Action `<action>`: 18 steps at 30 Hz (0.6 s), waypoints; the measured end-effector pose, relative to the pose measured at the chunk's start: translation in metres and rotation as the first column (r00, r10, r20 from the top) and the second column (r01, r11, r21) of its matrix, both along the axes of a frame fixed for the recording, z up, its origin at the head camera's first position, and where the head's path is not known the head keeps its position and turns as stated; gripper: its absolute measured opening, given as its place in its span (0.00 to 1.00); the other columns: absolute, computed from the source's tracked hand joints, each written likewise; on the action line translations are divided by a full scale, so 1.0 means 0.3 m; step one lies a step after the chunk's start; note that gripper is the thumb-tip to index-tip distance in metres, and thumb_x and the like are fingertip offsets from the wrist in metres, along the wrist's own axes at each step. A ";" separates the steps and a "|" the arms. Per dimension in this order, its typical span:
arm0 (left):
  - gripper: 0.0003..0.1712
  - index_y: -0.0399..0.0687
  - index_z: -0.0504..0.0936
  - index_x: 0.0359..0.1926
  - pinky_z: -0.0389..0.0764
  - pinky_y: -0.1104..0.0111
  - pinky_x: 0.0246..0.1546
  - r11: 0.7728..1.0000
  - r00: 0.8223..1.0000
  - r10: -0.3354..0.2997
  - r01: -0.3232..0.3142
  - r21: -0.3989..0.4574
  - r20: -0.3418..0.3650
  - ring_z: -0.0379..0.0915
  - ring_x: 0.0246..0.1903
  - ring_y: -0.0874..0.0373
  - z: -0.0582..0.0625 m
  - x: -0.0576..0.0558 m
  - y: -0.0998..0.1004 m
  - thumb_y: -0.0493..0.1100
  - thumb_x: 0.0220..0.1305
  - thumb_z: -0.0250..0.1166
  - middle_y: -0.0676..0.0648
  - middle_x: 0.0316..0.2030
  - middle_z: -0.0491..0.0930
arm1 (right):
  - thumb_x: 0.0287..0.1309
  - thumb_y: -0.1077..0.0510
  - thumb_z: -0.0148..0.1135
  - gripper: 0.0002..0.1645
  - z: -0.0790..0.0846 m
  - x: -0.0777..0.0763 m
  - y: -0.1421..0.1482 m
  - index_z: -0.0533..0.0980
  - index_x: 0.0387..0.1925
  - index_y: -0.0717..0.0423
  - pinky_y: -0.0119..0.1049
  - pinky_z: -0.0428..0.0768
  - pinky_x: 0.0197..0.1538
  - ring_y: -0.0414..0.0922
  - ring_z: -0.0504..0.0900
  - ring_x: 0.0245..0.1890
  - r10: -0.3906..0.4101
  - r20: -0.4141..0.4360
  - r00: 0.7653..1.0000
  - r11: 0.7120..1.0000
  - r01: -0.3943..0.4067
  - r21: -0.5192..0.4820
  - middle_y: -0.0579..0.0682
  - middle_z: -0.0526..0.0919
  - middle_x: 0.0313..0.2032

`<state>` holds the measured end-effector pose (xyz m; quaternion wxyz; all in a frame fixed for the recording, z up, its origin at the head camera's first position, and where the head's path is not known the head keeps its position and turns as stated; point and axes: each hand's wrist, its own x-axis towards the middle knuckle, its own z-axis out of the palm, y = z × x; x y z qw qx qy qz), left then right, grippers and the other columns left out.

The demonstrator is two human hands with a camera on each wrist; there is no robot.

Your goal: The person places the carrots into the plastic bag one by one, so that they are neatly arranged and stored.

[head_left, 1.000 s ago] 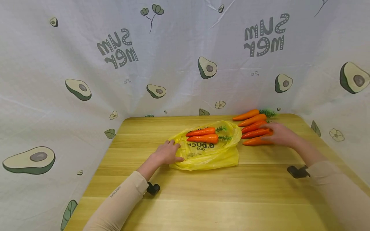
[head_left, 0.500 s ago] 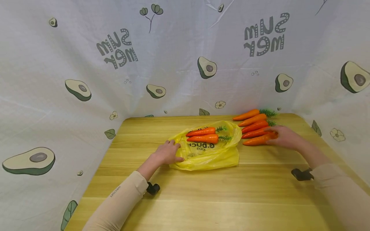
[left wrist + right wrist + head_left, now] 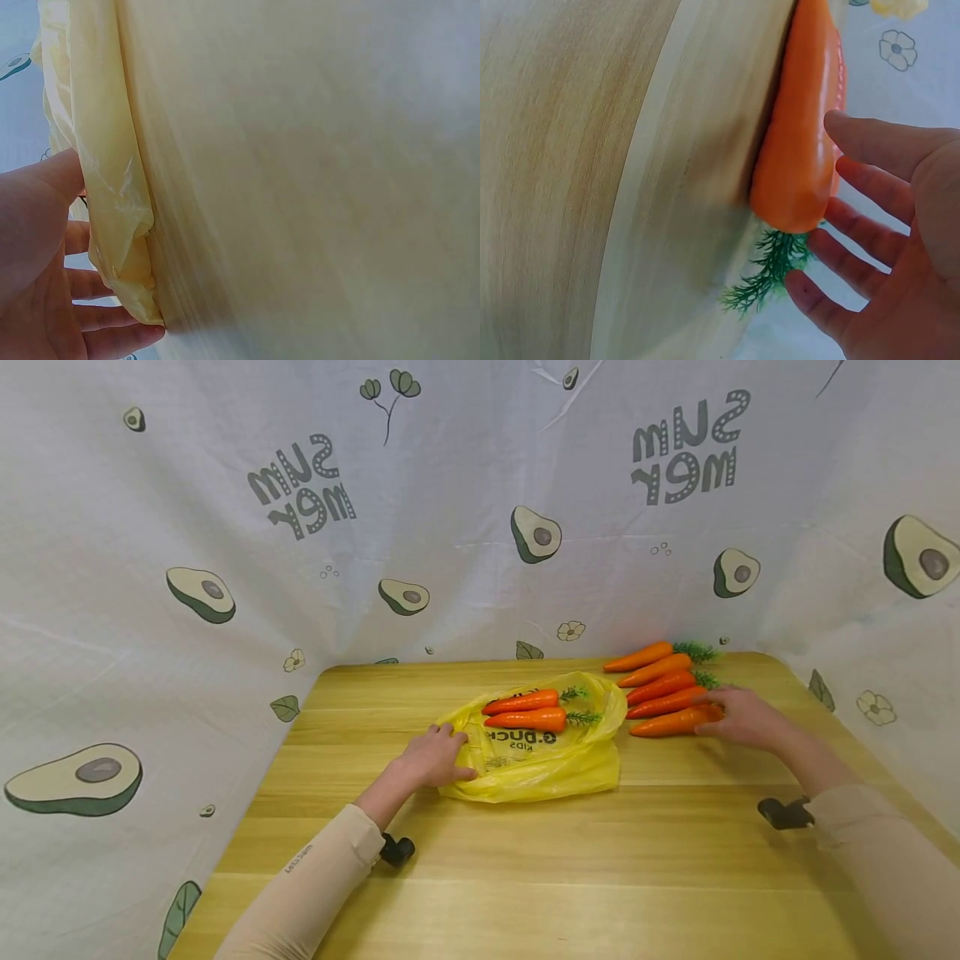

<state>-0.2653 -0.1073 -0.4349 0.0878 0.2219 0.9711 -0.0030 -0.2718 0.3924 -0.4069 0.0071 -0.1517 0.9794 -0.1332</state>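
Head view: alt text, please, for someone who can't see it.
A person's left hand touches the edge of a yellow bag with two carrots in or on it, while the right hand is at the thick end of the nearest of five more carrots. Beneath is a wooden table.

Hands (image 3: pixel 435 756) (image 3: pixel 738 718) at yellow bag (image 3: pixel 543 783) and row of five carrots (image 3: pixel 662 687)

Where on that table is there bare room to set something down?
The table is bare between the sleeves, in front of the yellow bag. A smaller patch lies beyond the left hand, left of the bag. Crowded: back right, five carrots by the right hand.
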 end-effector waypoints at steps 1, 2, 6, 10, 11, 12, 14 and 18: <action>0.43 0.49 0.70 0.71 0.78 0.48 0.55 1.000 1.000 0.000 0.000 -0.001 0.001 0.66 0.66 0.41 0.000 -0.001 -0.001 0.69 0.65 0.63 0.39 0.68 0.68 | 0.57 0.52 0.73 0.31 -0.002 -0.001 0.000 0.78 0.55 0.71 0.69 0.70 0.57 0.74 0.73 0.54 0.003 -0.005 1.000 1.000 -0.003 0.006 0.76 0.77 0.53; 0.42 0.49 0.70 0.71 0.78 0.48 0.55 1.000 1.000 0.000 0.000 0.001 0.001 0.66 0.66 0.41 -0.001 0.000 -0.001 0.68 0.65 0.63 0.39 0.68 0.68 | 0.57 0.53 0.73 0.31 -0.003 -0.003 0.000 0.78 0.54 0.71 0.69 0.70 0.57 0.73 0.74 0.53 0.006 -0.008 1.000 1.000 -0.006 0.015 0.76 0.77 0.52; 0.42 0.49 0.70 0.71 0.78 0.48 0.55 1.000 1.000 0.001 -0.001 0.008 0.002 0.66 0.65 0.41 0.000 0.000 -0.001 0.68 0.65 0.63 0.39 0.67 0.68 | 0.56 0.54 0.73 0.30 -0.003 -0.008 -0.001 0.78 0.53 0.72 0.70 0.69 0.57 0.74 0.73 0.53 0.012 -0.011 1.000 0.999 -0.011 0.046 0.76 0.78 0.52; 0.42 0.49 0.71 0.71 0.78 0.47 0.56 1.000 1.000 0.002 -0.002 0.011 0.002 0.66 0.65 0.41 0.003 0.001 0.001 0.68 0.65 0.63 0.39 0.67 0.68 | 0.54 0.56 0.72 0.29 -0.012 -0.016 0.001 0.78 0.52 0.72 0.70 0.68 0.58 0.75 0.73 0.53 0.021 -0.014 1.000 0.997 -0.020 0.074 0.76 0.79 0.51; 0.42 0.49 0.71 0.71 0.78 0.47 0.56 1.000 1.000 0.002 -0.002 0.011 0.003 0.66 0.65 0.41 0.004 0.001 0.001 0.68 0.65 0.63 0.39 0.68 0.68 | 0.53 0.57 0.72 0.28 -0.015 -0.017 0.002 0.79 0.52 0.72 0.70 0.68 0.57 0.75 0.73 0.53 0.025 -0.015 1.000 0.996 -0.023 0.081 0.76 0.79 0.50; 0.42 0.49 0.71 0.71 0.78 0.47 0.56 1.000 1.000 0.002 -0.002 0.010 0.004 0.66 0.65 0.41 0.004 0.001 0.001 0.68 0.65 0.63 0.39 0.68 0.68 | 0.53 0.58 0.71 0.28 -0.019 -0.018 0.002 0.79 0.52 0.72 0.70 0.67 0.58 0.75 0.73 0.53 0.028 -0.016 0.999 0.996 -0.027 0.086 0.75 0.80 0.50; 0.42 0.49 0.71 0.70 0.78 0.47 0.56 1.000 1.000 0.003 -0.003 0.011 0.005 0.66 0.65 0.41 0.002 -0.001 0.000 0.68 0.64 0.63 0.39 0.67 0.68 | 0.52 0.59 0.71 0.26 -0.025 -0.019 0.003 0.80 0.51 0.72 0.70 0.65 0.59 0.75 0.73 0.53 0.038 -0.021 0.999 0.995 -0.036 0.096 0.74 0.80 0.49; 0.42 0.49 0.71 0.70 0.78 0.47 0.55 1.000 1.000 0.003 -0.003 0.009 0.008 0.66 0.65 0.41 -0.002 -0.005 -0.001 0.68 0.64 0.64 0.39 0.68 0.68 | 0.52 0.60 0.71 0.25 -0.029 -0.016 0.003 0.80 0.50 0.71 0.71 0.58 0.61 0.77 0.70 0.56 0.040 -0.016 0.999 0.994 -0.038 0.101 0.74 0.81 0.49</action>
